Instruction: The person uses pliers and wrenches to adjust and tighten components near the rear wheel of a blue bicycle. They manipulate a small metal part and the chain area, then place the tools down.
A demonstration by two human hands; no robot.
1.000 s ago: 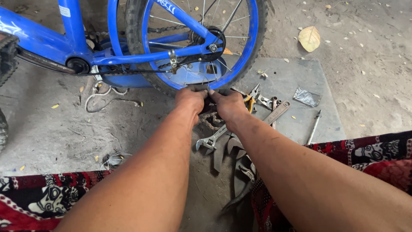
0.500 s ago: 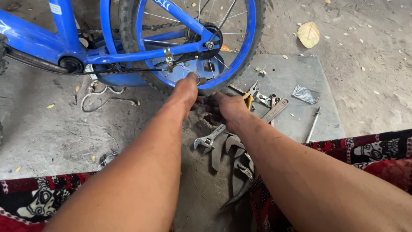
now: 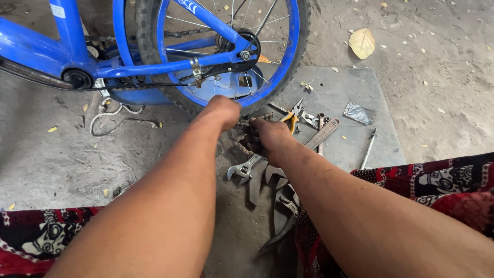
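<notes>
Sitting on bare concrete floor (image 3: 46,164), dusty, scattered with small yellow leaves; outdoors or open shed, can't tell which. Patterned red cloth (image 3: 31,242) lying at the lower left edge, again at the lower right.

Far left: blue bicycle frame (image 3: 31,44) crossing the top, crank area near (image 3: 77,78). White cord (image 3: 110,119) lying loose on the floor below it.

Centre: rear wheel (image 3: 288,62) standing with blue rim and black tyre, chain running to the hub (image 3: 246,54). Left hand (image 3: 222,110) reaching in just below the tyre, curled into a loose fist, grip contents not visible. Right hand (image 3: 267,138) resting just beside it, fingers bent down onto a dark greasy clump, apparently a chain (image 3: 242,139); can't tell if actually gripping.

Blocking below: adjustable wrench (image 3: 242,170), several flat spanners (image 3: 275,177), pliers (image 3: 285,221) partly under the right forearm.

Right: yellow-handled pliers (image 3: 290,119), long spanner (image 3: 324,133), screwdriver (image 3: 368,149), crumpled foil piece (image 3: 359,112), all lying on a grey slab (image 3: 355,85). Large dry leaf (image 3: 362,42) lying beyond on sandy ground.
</notes>
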